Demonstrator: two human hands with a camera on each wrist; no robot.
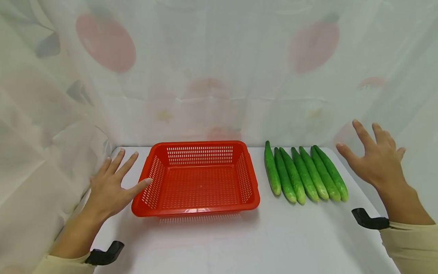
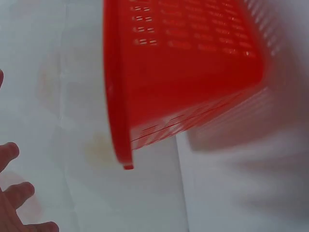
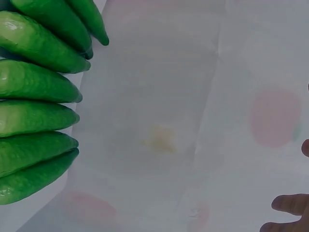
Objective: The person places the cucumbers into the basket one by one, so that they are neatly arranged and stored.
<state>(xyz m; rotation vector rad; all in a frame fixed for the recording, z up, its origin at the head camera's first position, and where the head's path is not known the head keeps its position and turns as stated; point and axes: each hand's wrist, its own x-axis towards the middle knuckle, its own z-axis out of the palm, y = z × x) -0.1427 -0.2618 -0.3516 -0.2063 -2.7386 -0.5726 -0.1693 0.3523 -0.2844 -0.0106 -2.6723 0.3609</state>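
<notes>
A red plastic basket [image 1: 201, 186] with slotted walls stands on the white table, left of centre in the head view. My left hand [image 1: 111, 186] is spread at its left side, the thumb overlapping the rim in this view; it holds nothing. To the right of the basket lie several green cucumbers [image 1: 301, 173] side by side, their paler ends toward me. My right hand [image 1: 378, 160] hovers to the right of the cucumbers with fingers spread and nothing in it. In the left wrist view the basket [image 2: 183, 72] looms close; cucumbers [image 3: 38, 116] line the left of the right wrist view.
The white table [image 1: 219, 247] stretches in front of the basket and cucumbers. A pale curtain [image 1: 219, 72] with faded fruit prints hangs right behind the table's back edge and along its left side. Black wrist straps [image 1: 106, 254] show at both sleeves.
</notes>
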